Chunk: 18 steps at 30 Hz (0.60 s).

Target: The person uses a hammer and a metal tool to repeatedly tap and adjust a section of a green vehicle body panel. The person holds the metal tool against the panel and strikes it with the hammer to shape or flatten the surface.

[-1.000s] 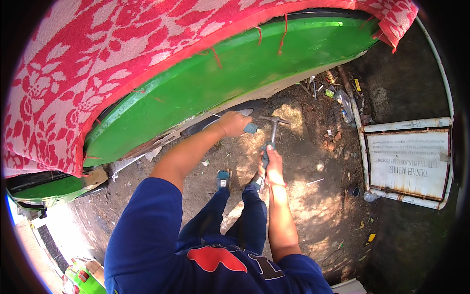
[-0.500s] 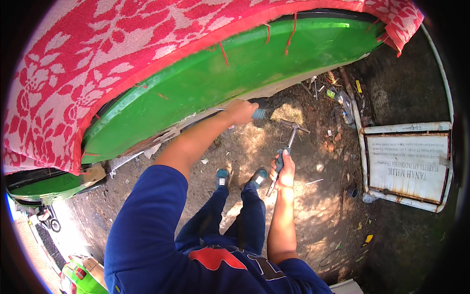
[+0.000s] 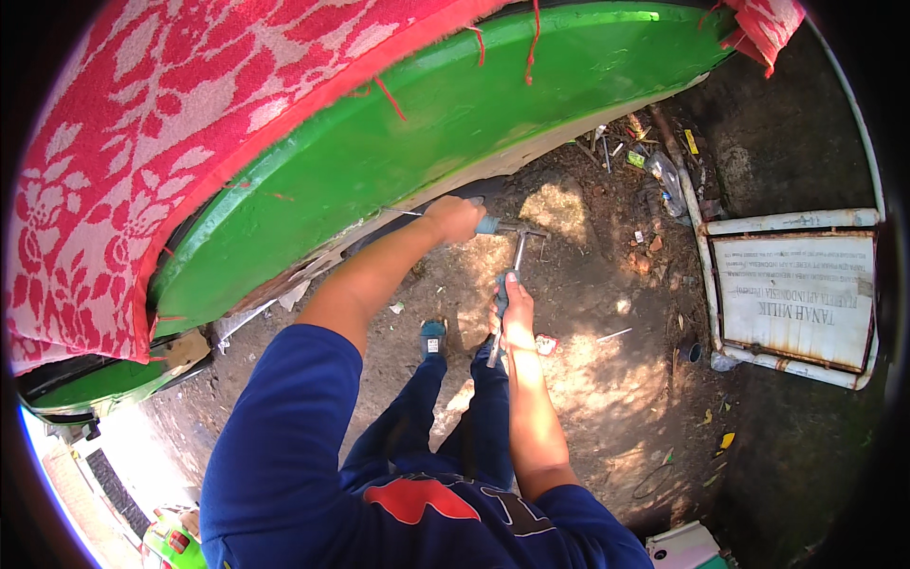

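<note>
My left hand is closed around the grey-blue handle of a screwdriver, whose thin metal shaft points left against the lower edge of a green curved panel. In my right hand is a hammer, gripped by its handle with the metal head up. That head is right at the butt end of the screwdriver; whether they touch I cannot tell. Fingers of the left hand hide most of the screwdriver's handle.
A red and pink patterned cloth drapes over the panel's top. To the right, a white sign board stands in a rusty pipe frame. Litter and a plastic bottle lie on the dirt ground. My feet are below my hands.
The hammer has swung left and up, its head now at the screwdriver's butt end. My left hand and the screwdriver have shifted slightly left in view.
</note>
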Available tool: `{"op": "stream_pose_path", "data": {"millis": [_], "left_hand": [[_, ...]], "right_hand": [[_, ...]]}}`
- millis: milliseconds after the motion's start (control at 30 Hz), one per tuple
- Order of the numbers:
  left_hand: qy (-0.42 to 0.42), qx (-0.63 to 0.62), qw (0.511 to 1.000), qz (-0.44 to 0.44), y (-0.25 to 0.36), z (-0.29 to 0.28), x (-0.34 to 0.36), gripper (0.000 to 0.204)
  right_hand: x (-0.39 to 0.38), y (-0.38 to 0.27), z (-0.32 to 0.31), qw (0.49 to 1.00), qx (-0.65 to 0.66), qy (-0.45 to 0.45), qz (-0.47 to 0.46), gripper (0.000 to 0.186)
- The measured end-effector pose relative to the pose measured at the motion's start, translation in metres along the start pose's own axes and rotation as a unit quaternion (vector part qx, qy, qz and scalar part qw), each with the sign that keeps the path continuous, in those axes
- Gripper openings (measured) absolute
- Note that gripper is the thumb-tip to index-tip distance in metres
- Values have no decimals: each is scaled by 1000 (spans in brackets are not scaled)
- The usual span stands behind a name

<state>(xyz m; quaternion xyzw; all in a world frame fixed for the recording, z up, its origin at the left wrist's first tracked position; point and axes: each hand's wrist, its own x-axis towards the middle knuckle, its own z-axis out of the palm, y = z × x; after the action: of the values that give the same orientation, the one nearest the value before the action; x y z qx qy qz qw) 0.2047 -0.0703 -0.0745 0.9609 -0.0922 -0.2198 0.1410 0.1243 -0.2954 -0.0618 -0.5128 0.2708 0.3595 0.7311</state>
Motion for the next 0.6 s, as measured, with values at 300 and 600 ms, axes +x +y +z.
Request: {"op": "stream_pose_path", "data": {"millis": [300,600], "left_hand": [[19,5,1000,18,-7,10,-7,20],[23,-17,1000,-9,-1,0,-18,20]], "right_hand": [[8,-20,-21,990,56,-101,85,44],[3,-22,-28,989,98,-96,57,44]]}}
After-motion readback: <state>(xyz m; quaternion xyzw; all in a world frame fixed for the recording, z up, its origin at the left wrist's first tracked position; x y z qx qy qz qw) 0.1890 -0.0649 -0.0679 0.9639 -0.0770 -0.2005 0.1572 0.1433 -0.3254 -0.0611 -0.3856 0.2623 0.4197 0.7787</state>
